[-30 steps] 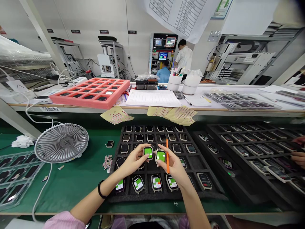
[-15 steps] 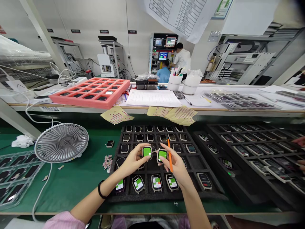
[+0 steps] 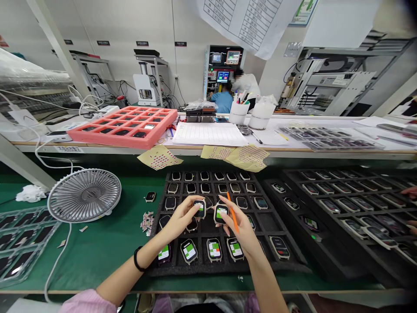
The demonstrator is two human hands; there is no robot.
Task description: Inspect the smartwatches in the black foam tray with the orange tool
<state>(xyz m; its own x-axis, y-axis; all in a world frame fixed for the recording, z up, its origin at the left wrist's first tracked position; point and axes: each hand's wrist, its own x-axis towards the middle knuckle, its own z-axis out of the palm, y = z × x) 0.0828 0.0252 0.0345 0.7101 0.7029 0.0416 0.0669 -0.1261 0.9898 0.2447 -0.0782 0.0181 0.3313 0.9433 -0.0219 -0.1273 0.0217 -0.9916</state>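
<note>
My left hand [image 3: 185,216] grips a smartwatch body [image 3: 200,209] without a strap, its thumb lying on the lit screen. In my right hand [image 3: 239,221] is a second smartwatch body [image 3: 220,214], the thumb on its green and white screen. An orange stick, perhaps a pen [image 3: 232,212], is also tucked between the right hand's fingers. Both hands hover over a black foam tray [image 3: 270,222] with rows of watch bodies. Lit green and white screens show in the front row, such as one watch [image 3: 214,249]; most behind are dark.
A white fan [image 3: 84,194] and clear plastic trays [image 3: 29,243] lie left, near paper scraps [image 3: 147,223]. More black trays [image 3: 325,230] stand right, with another person's hand [image 3: 409,191] at the edge. A pink foam tray [image 3: 146,141] sits on the shelf.
My left thumb has moved up the watch screen, and both held screens now show more white areas. The orange stick has tilted slightly. In the background, the person in white has bent lower.
</note>
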